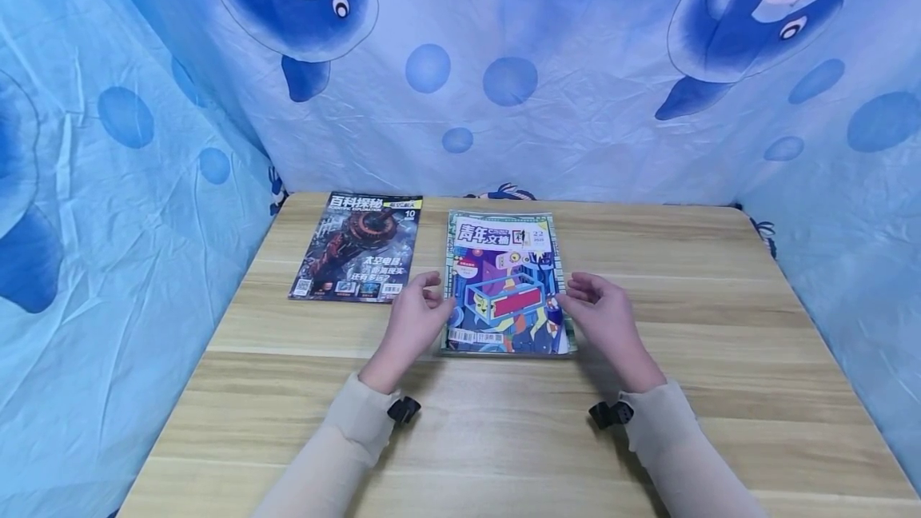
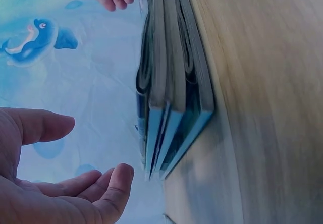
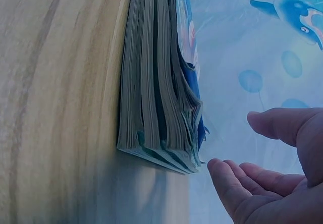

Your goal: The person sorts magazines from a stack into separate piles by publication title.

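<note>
A stack of magazines point(image 1: 507, 262) lies in the middle of the table, a colourful purple-and-blue issue on top. On its left side is my left hand point(image 1: 416, 314), thumb and fingers parted and holding nothing. My right hand point(image 1: 604, 322) mirrors it at the right side. In the left wrist view the left hand point(image 2: 60, 199) is apart from the stack's edge point(image 2: 169, 57), where several thick spines show. The right wrist view shows page edges point(image 3: 154, 82) slightly fanned, with the right hand point(image 3: 272, 193) beside them and its fingers loosely bent.
A dark magazine with a red machine on its cover point(image 1: 363, 250) lies alone at the table's back left, near the left hand. Blue cloth with dolphins point(image 1: 504, 150) hangs behind and along both sides of the wooden table point(image 1: 504, 438).
</note>
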A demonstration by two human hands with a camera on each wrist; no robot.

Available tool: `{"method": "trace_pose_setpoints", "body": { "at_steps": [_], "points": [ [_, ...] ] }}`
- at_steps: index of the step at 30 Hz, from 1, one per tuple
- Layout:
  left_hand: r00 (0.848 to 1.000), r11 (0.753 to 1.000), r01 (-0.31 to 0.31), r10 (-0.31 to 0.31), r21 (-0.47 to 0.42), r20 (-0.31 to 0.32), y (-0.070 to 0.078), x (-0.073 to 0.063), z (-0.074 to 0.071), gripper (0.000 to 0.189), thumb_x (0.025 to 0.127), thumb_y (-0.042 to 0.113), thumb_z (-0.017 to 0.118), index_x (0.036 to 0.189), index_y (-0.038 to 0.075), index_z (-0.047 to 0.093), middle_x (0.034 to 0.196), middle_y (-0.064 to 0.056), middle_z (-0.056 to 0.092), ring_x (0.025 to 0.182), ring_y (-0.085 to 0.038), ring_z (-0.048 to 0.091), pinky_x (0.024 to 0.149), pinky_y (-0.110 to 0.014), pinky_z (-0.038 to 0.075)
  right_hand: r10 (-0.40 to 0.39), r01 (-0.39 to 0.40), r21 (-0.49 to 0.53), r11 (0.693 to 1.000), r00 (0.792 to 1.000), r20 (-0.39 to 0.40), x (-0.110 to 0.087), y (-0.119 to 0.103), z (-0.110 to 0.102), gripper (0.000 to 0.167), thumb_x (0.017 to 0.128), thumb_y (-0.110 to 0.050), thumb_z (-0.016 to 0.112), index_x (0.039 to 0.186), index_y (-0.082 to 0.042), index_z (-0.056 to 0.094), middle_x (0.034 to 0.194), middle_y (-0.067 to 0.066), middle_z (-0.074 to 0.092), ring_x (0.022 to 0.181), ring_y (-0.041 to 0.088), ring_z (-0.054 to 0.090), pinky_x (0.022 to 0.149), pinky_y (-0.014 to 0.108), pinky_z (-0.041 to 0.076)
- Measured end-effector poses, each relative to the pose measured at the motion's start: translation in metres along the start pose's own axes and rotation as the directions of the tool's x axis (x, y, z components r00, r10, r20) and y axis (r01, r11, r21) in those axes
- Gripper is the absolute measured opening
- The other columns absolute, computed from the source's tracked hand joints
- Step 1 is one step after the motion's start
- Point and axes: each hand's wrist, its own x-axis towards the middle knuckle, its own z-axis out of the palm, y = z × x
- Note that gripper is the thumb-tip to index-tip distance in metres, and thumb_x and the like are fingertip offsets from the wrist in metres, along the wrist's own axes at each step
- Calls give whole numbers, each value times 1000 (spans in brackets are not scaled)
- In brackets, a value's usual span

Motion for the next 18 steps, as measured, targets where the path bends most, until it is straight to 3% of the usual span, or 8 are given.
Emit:
{"method": "trace_pose_setpoints", "body": {
  "at_steps": [8, 18],
  "points": [
    [1000, 998, -21, 21, 65, -3, 0, 9, 4, 54, 90, 10, 76, 136, -8, 55, 114, -20, 64, 94, -27, 63, 81, -41, 56, -11, 11, -26, 1000, 1000, 5, 5, 0, 1, 56, 95, -21, 74, 143, -1, 53, 130, 15, 62, 119, 28, 60, 98, 39, 52],
    [1000, 990, -2, 2, 142, 5, 4, 29, 10, 56, 92, 14, 73, 140, -7, 53, 126, -20, 60, 98, -28, 61, 79, -41, 55, -1, 2, -54, 999, 1000, 21, 14, -5, 6, 57, 96, -23, 73, 145, -3, 52, 128, 13, 61, 118, 26, 59, 97, 41, 52]
  ]
}}
